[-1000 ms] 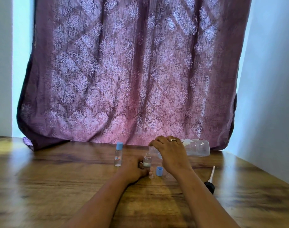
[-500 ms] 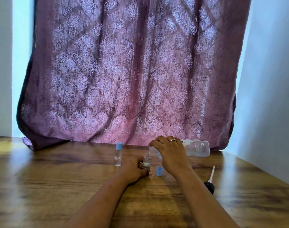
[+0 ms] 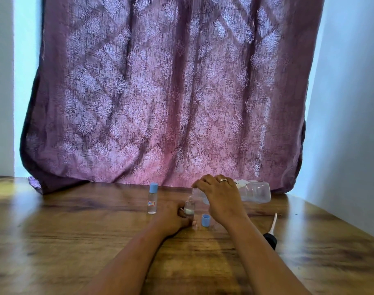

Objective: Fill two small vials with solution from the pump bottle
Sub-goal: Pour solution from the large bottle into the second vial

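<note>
A small open vial (image 3: 189, 207) stands on the wooden table (image 3: 75, 231), partly filled with clear liquid. My left hand (image 3: 172, 220) grips its lower part. My right hand (image 3: 220, 199) grips the neck end of the large clear bottle (image 3: 256, 192), which is tipped on its side with its mouth just above the vial's opening. A second vial (image 3: 152, 201) with a blue cap stands upright to the left, holding clear liquid. The open vial's loose blue cap (image 3: 205, 220) sits on the table between my hands.
The bottle's black pump head (image 3: 270, 239) with its white tube lies on the table right of my right forearm. A purple patterned curtain (image 3: 171, 103) hangs behind the table's far edge. A pale wall (image 3: 352, 145) borders the right side.
</note>
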`<control>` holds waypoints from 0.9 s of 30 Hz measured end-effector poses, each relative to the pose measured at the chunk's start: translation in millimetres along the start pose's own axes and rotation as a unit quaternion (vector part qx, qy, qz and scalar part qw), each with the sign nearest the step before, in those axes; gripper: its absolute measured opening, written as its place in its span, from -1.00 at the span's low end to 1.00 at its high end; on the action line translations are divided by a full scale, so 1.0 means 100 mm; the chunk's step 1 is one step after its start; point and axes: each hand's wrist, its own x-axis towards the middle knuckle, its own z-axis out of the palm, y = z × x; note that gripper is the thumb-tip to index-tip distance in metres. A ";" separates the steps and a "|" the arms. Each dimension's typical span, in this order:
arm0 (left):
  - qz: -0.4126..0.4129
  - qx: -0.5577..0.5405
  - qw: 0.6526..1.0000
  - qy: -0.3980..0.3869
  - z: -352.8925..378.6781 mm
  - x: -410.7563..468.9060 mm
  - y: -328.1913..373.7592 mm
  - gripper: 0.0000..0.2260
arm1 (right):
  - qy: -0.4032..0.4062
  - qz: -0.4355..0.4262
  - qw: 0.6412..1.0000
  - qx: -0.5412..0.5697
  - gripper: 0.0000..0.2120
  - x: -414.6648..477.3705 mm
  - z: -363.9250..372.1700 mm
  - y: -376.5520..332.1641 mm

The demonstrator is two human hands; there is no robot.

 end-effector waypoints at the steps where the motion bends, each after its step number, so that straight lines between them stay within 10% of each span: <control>1: 0.000 -0.001 1.000 0.000 0.00 0.00 0.00 -0.74 | -0.001 0.001 1.000 0.000 -0.34 0.00 0.00 0.00; 27: -0.022 0.006 1.000 -0.009 0.00 0.01 0.00 -0.73 | 0.000 -0.001 1.000 0.001 -0.36 0.00 -0.01 0.00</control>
